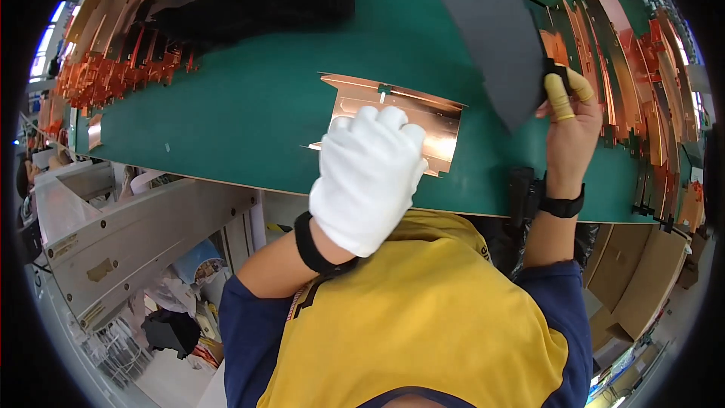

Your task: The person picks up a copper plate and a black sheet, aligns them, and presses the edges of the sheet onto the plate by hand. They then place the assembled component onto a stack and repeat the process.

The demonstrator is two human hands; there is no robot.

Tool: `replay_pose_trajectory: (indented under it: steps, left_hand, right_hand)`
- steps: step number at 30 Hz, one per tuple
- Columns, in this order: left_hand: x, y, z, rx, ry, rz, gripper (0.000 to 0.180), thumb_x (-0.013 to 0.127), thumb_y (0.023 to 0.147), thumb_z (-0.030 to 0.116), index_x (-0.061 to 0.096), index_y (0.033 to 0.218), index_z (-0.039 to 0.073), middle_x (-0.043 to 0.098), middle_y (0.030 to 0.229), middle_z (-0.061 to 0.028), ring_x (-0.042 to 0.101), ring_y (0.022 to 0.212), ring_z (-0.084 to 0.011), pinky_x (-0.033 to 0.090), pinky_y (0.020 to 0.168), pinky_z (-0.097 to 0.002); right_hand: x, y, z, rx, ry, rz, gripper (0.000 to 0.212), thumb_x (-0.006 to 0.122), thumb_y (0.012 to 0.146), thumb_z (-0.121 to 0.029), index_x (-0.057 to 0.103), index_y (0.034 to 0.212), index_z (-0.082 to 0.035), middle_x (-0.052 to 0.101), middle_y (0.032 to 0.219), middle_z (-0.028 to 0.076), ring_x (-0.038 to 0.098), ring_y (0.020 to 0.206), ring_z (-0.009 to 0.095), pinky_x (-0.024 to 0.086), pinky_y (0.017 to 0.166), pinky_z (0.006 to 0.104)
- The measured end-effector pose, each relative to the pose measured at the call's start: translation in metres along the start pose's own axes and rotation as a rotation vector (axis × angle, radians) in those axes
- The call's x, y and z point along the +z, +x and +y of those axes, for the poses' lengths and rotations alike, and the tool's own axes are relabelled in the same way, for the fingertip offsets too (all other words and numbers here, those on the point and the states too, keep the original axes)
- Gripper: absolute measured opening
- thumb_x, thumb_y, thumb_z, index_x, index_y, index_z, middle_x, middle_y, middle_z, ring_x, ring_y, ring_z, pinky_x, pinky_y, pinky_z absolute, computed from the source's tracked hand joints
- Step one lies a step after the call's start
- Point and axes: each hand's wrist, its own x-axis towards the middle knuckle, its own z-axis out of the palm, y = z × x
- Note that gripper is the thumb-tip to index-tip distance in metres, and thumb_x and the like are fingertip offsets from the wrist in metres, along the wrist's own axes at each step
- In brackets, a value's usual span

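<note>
A shiny copper-coloured sheet-metal part [434, 122] with folded edges lies on the green table in front of me. My left hand [368, 174], in a white glove, is closed over its near left portion, knuckles up; the fingertips are hidden beneath. To the right, my right hand [572, 109] has yellow covers on some fingers. It pinches the edge of a long dark grey sheet [491, 30], at a small black tab. That sheet slants up off the top of the view, its pointed lower corner just right of the copper part.
Rows of copper-coloured parts [113, 68] stand at the far left, with more parts [615, 53] at the right. Black folded sheets [264, 11] are stacked at the back left of the green table [226, 117]. A cardboard box [630, 279] stands below the right edge.
</note>
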Motion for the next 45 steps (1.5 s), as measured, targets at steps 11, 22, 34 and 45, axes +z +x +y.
replay_pose_trajectory:
  steps: [11, 22, 34, 45]
  left_hand:
    - [0.01, 0.015, 0.011, 0.004, 0.153, -0.176, 0.011, 0.072, 0.071, 0.016, 0.063, 0.074, 0.01, 0.058, 0.074, -0.0077, 0.057, 0.07, -0.0256, 0.043, 0.064, -0.0373]
    - [-0.073, -0.046, -0.007, 0.136, -0.434, -0.123, 0.009, 0.067, 0.069, 0.011, 0.061, 0.075, 0.008, 0.061, 0.08, -0.0077, 0.061, 0.075, -0.0275, 0.047, 0.071, -0.0382]
    - [-0.03, -0.119, -0.015, -0.67, -0.182, 0.418, 0.003, 0.066, 0.081, 0.005, 0.068, 0.079, 0.004, 0.067, 0.079, -0.0117, 0.062, 0.07, -0.0309, 0.051, 0.068, -0.0349]
    - [-0.002, 0.016, 0.012, -0.165, 0.064, -0.223, 0.013, 0.073, 0.068, 0.02, 0.064, 0.068, 0.01, 0.061, 0.07, -0.0109, 0.061, 0.067, -0.0275, 0.047, 0.063, -0.0393]
  right_hand:
    - [-0.013, -0.009, -0.003, -0.024, 0.052, 0.008, 0.022, 0.068, 0.088, -0.005, 0.064, 0.11, -0.001, 0.066, 0.094, 0.004, 0.057, 0.065, 0.009, 0.047, 0.056, 0.0231]
    - [-0.012, -0.016, -0.006, -0.042, 0.075, 0.016, 0.024, 0.068, 0.088, -0.004, 0.064, 0.111, 0.0, 0.066, 0.095, 0.004, 0.058, 0.064, 0.009, 0.047, 0.057, 0.0219]
    - [0.003, -0.019, 0.003, 0.028, 0.074, -0.172, 0.022, 0.068, 0.088, -0.004, 0.065, 0.11, 0.001, 0.066, 0.09, 0.004, 0.058, 0.063, 0.009, 0.047, 0.056, 0.0212]
    - [-0.006, -0.016, -0.004, -0.024, -0.05, -0.046, 0.023, 0.067, 0.089, -0.005, 0.065, 0.111, 0.001, 0.066, 0.092, 0.005, 0.058, 0.064, 0.009, 0.047, 0.057, 0.0219]
